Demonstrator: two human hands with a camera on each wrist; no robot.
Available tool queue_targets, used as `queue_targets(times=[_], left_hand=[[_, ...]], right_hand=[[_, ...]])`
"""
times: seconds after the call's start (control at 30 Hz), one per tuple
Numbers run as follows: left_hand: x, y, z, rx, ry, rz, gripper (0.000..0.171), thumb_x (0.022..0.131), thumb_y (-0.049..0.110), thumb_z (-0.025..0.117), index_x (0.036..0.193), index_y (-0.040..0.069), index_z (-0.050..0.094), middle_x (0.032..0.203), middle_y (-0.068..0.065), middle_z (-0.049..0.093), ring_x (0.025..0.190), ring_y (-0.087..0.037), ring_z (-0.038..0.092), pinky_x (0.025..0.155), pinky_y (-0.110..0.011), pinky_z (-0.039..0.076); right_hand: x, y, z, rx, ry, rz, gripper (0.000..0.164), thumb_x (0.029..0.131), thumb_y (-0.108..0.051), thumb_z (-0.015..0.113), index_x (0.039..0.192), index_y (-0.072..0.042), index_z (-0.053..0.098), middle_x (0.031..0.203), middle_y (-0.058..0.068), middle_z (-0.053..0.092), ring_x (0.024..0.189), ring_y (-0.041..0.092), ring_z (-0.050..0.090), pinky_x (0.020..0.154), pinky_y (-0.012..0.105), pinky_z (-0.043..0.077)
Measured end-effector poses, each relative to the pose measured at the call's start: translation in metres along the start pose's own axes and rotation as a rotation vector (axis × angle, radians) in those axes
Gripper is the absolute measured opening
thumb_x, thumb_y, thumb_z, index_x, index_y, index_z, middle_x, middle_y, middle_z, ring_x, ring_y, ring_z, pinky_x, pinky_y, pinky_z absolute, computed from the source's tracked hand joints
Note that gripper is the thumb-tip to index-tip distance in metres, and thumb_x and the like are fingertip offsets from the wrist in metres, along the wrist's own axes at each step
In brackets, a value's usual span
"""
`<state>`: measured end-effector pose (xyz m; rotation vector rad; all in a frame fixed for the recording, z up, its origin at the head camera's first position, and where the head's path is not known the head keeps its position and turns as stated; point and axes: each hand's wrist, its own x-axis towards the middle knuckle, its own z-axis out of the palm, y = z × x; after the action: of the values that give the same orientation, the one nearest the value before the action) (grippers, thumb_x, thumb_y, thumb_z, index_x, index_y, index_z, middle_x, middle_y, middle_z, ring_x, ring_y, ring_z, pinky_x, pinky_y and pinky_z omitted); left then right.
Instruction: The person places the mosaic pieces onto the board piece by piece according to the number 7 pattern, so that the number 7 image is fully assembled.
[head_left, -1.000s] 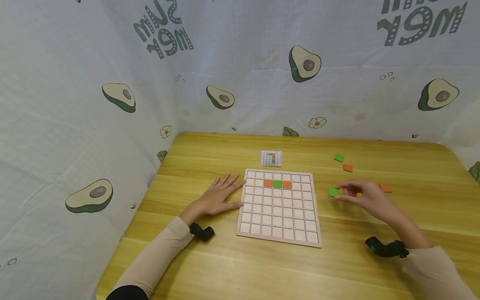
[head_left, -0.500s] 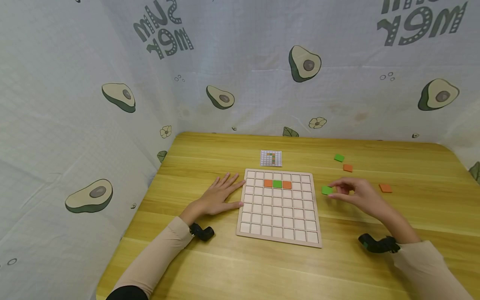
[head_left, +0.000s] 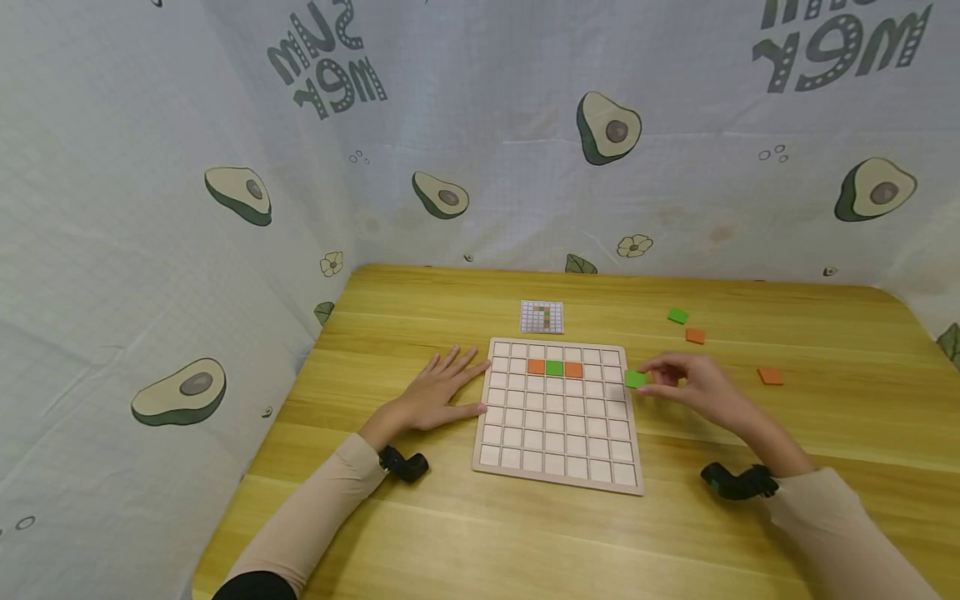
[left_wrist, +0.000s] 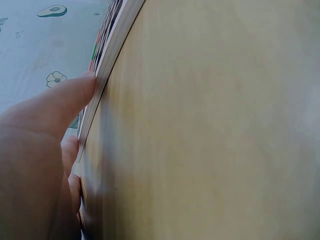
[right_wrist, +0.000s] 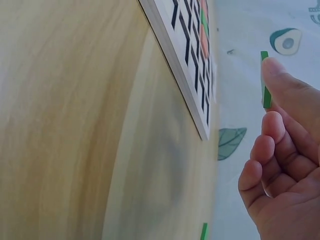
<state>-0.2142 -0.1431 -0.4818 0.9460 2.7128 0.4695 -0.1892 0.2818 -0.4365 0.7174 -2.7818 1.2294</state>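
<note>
My right hand (head_left: 693, 385) pinches a green square tile (head_left: 635, 379) between thumb and finger, over the right edge of the grid board (head_left: 558, 487). In the right wrist view that green tile (right_wrist: 265, 82) is seen edge-on, raised off the table. My left hand (head_left: 429, 393) lies flat with spread fingers at the board's left side, thumb and forefinger touching its edge. The left wrist view shows the thumb (left_wrist: 75, 92) against the board's rim (left_wrist: 102, 75). In the board's second row sit an orange tile (head_left: 536, 367), a green tile (head_left: 554, 368) and another orange tile (head_left: 573, 370), side by side.
A small printed grid card (head_left: 542, 317) lies behind the board. To the right on the wooden table (head_left: 420, 533) are a loose green tile (head_left: 678, 316), an orange tile (head_left: 695, 336) and another orange tile (head_left: 770, 377). A patterned curtain (head_left: 510, 167) hangs behind.
My right hand has moved left with the green tile, from the table area beside the board to above its right edge. The left hand and the board have stayed put.
</note>
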Motion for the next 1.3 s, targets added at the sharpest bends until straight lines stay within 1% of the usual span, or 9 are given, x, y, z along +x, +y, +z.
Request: queue_targets(times=[0.2,0.57,0.7,0.93,1.1,1.3], left_hand=[[-0.001,-0.001,0.002,0.003,0.01,0.001,0.077,0.099,0.065,0.042,0.162,0.029,0.016,0.167,-0.005,0.004,0.152,-0.031,-0.003,0.119,-0.052,-0.003],[-0.001,0.0,0.0,-0.004,0.001,-0.009,0.077,0.099,0.065,0.041,0.162,0.029,0.015,0.167,-0.004,0.003,0.152,-0.029,-0.005,0.119,-0.05,-0.004],[0.0,0.0,0.0,0.0,-0.008,-0.013,0.077,0.098,0.066,0.041,0.162,0.03,0.014,0.167,-0.003,0.002,0.151,-0.029,-0.005,0.119,-0.049,-0.005],[0.0,0.0,0.0,-0.008,0.008,0.001,0.077,0.099,0.063,0.044,0.162,0.028,0.017,0.167,-0.005,0.004,0.152,-0.031,-0.004,0.119,-0.051,-0.005],[0.0,0.0,0.0,-0.002,-0.003,-0.006,0.077,0.099,0.065,0.042,0.162,0.029,0.015,0.167,-0.004,0.003,0.152,-0.029,-0.005,0.119,-0.05,-0.005],[0.0,0.001,-0.001,0.002,-0.013,-0.014,0.078,0.098,0.067,0.04,0.162,0.03,0.014,0.167,-0.003,0.001,0.152,-0.029,-0.005,0.119,-0.05,-0.005]], right_hand=[[0.005,-0.002,0.008,0.019,-0.021,0.006,0.021,0.083,-0.005,0.08,0.1,0.004,0.073,0.074,0.001,0.054,0.066,0.01,0.049,0.055,0.023,0.041],[0.014,-0.004,0.02,-0.005,-0.056,-0.002,0.023,0.082,-0.005,0.082,0.101,0.003,0.073,0.075,-0.001,0.054,0.068,0.012,0.049,0.057,0.023,0.042],[0.017,-0.005,0.023,0.002,-0.072,-0.018,0.022,0.082,-0.005,0.082,0.1,0.002,0.073,0.074,-0.002,0.054,0.068,0.012,0.048,0.057,0.024,0.041],[0.023,-0.006,0.026,0.007,-0.081,-0.038,0.022,0.082,-0.004,0.081,0.101,0.002,0.073,0.074,-0.002,0.053,0.068,0.013,0.048,0.057,0.024,0.041],[0.028,-0.008,0.028,0.003,-0.075,-0.023,0.022,0.082,-0.006,0.082,0.101,0.001,0.073,0.074,-0.002,0.053,0.068,0.014,0.048,0.057,0.023,0.041],[0.032,-0.01,0.03,0.02,-0.095,0.006,0.023,0.083,-0.008,0.082,0.102,0.002,0.073,0.074,0.0,0.053,0.069,0.015,0.048,0.058,0.022,0.04]])
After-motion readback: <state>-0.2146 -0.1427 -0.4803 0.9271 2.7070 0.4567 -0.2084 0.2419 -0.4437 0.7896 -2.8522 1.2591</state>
